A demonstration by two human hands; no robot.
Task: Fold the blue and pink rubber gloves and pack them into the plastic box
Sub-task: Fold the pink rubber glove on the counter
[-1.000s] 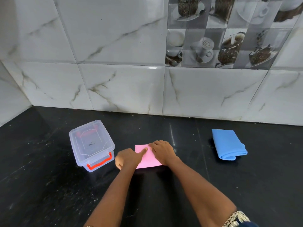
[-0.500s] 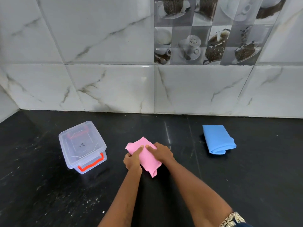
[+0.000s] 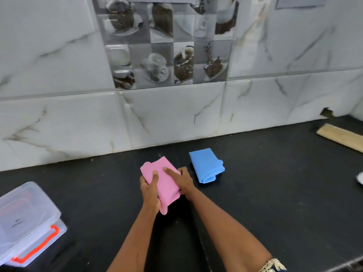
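The folded pink glove is held between both hands, lifted a little off the black counter. My left hand grips its left edge with the thumb on top. My right hand holds its right side with the forefinger laid across the top. The folded blue glove lies on the counter just right of my right hand, untouched. The clear plastic box with its lid on and an orange latch sits at the far left near the counter's front edge.
A tiled wall rises along the back of the counter. A wooden board lies at the far right by the wall. A small white object shows at the right edge.
Both hands took the pink glove off the counter and carried it right, closer to the blue glove. The view swung right, so the box now sits at the far left.
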